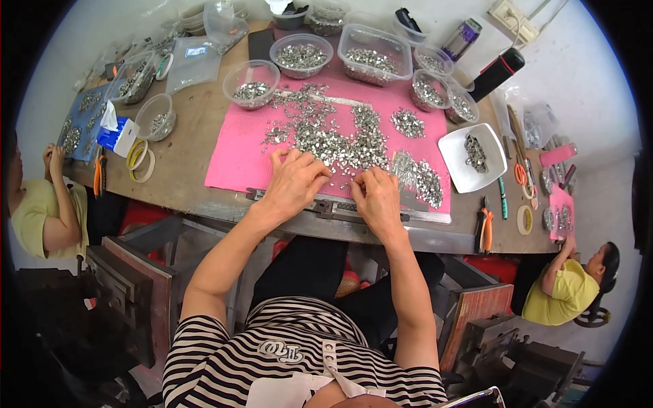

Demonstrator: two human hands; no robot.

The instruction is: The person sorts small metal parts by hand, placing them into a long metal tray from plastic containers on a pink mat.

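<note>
On the pink mat [235,153] lies a loose heap of small shiny metal pieces [333,144]. My left hand [296,180] is at the heap's near left edge, its fingers bent and drawn together; anything between the fingertips is too small to name. My right hand [377,197] pinches close beside it, and what it grips I cannot make out. Below both hands a narrow dark metal bar [330,207] runs along the mat's near edge. To the right of my right hand sits a separate pile of thin metal pieces [427,183].
Plastic tubs [299,58] of metal pieces line the back. A white dish [452,160], orange-handled pliers [484,228], yellow tape rolls [139,162] and a blue tissue pack [119,134] flank the mat. A person [47,214] works at left, another [564,285] at right.
</note>
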